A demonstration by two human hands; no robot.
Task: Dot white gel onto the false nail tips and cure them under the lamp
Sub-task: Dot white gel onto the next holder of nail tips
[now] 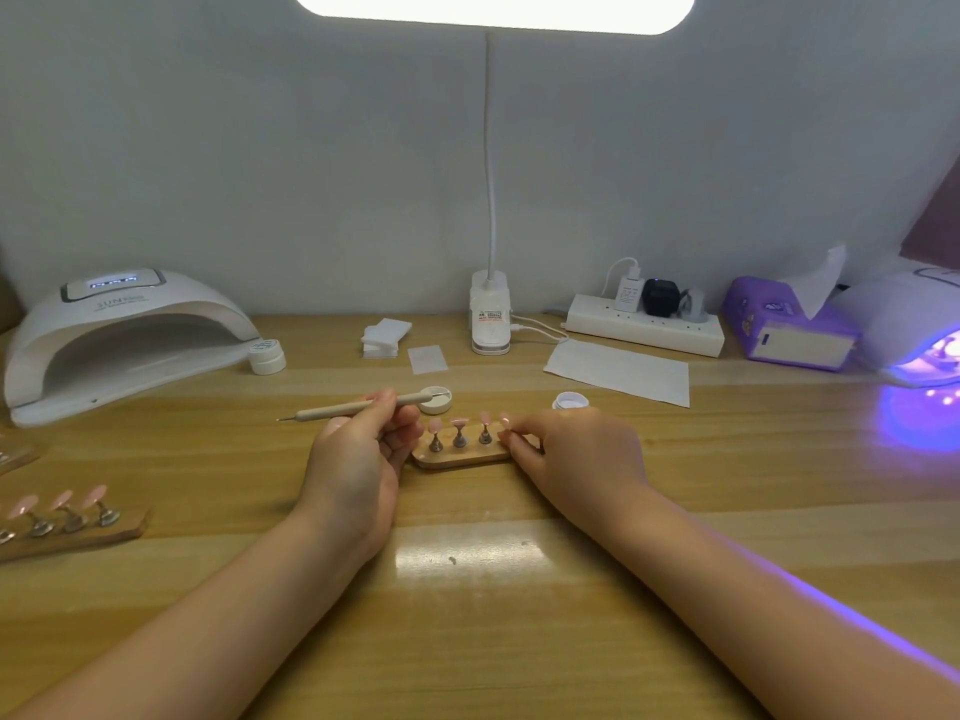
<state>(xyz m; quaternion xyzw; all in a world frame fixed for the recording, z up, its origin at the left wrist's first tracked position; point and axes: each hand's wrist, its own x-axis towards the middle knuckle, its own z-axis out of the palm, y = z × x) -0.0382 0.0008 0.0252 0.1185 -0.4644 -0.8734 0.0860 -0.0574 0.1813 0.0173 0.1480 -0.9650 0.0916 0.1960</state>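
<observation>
While our left hand [358, 449] pinches the dotting tool [358, 407] level above the table [467, 615], its far tip over the open gel pot [435, 400], our right hand [566, 454] curls its fingers round the right end of the wooden stand [457, 457]. Between both hands the stand's pink nail tips [460, 422] sit upright on metal pegs. One lamp [119, 335] rests far left; another [914, 330] glows violet far right.

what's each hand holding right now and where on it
The left hand grips the dotting tool near its middle, one tip over the small white dish. The right hand pinches the right end of the wooden nail stand.
</observation>
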